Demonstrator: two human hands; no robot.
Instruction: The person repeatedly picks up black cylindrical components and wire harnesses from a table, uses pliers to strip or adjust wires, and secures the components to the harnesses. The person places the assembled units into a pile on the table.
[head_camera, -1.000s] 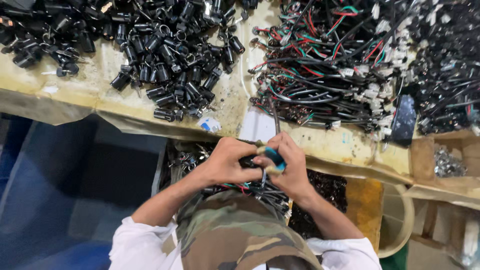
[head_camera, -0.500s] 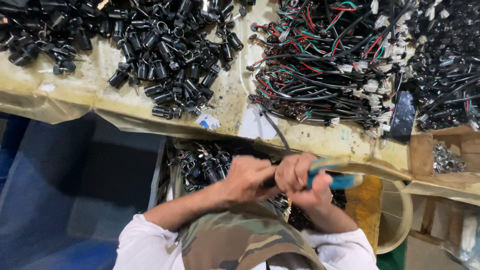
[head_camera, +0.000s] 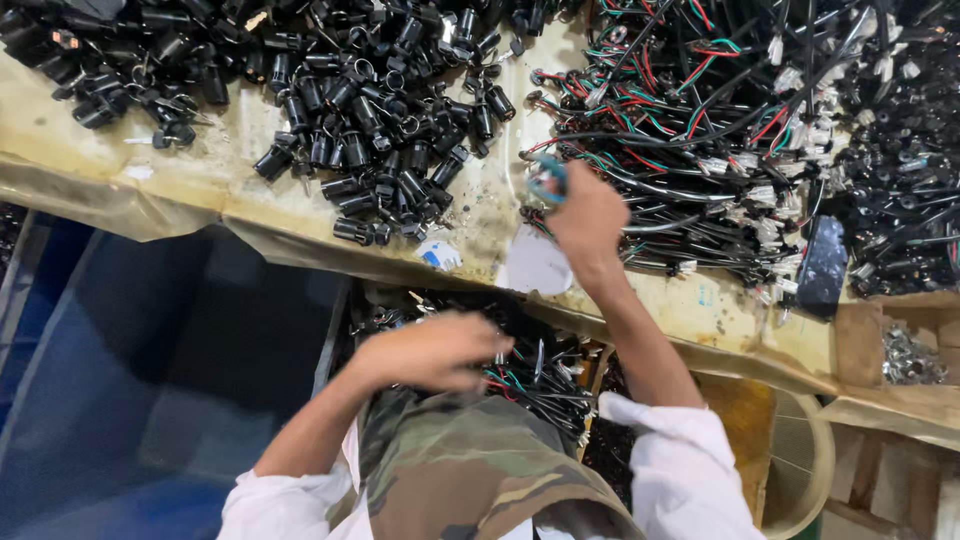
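Note:
My right hand reaches up onto the yellowed bench and is closed on a blue-handled hand tool, at the near left edge of a tangled heap of black, red and green wire leads. My left hand is low, over a box of wired black parts in front of my camouflage clothing. It is blurred, with fingers curled on a small wire bundle that trails to the right.
A heap of black cylindrical sockets covers the bench's left half. A white scrap and a flat black device lie near the front edge. A blue bin stands lower left, a beige bucket and a cardboard box of metal bits lower right.
My hands were together low over the box, working the tool on a wired part. The right hand has since lifted away to the wire heap with the tool; the left stayed low.

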